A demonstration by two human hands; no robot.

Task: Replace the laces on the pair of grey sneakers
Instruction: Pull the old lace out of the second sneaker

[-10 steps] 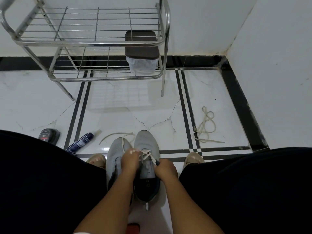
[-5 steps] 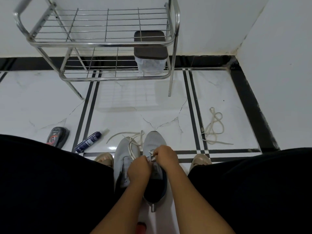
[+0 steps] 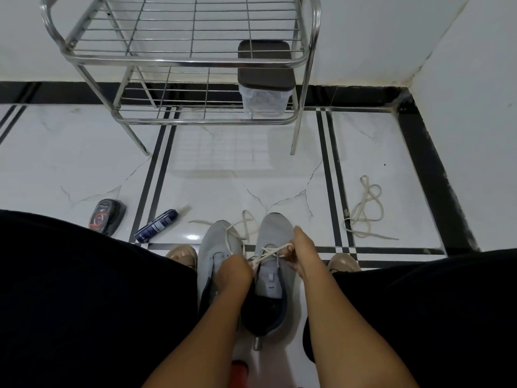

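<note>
I see my left hand (image 3: 233, 271) and right hand (image 3: 300, 252) each pinching the white lace (image 3: 267, 252) over the right sneaker (image 3: 272, 264). The left sneaker (image 3: 215, 247) sits just beside it. A loose lace (image 3: 365, 210) lies on the floor (image 3: 229, 186), well apart.

There is one view only, from the camera on my head, so no second view shares any of it. It looks forward and steeply down over my lap to the floor (image 3: 229, 175) between my feet. My forearms run up from the bottom edge and my left hand (image 3: 233, 271) and right hand (image 3: 300, 252) sit close, just below the middle. Farther off, the top of the frame takes in the metal rack (image 3: 179, 61) against the wall (image 3: 363, 35), its lines bowed by the wide lens.
</note>
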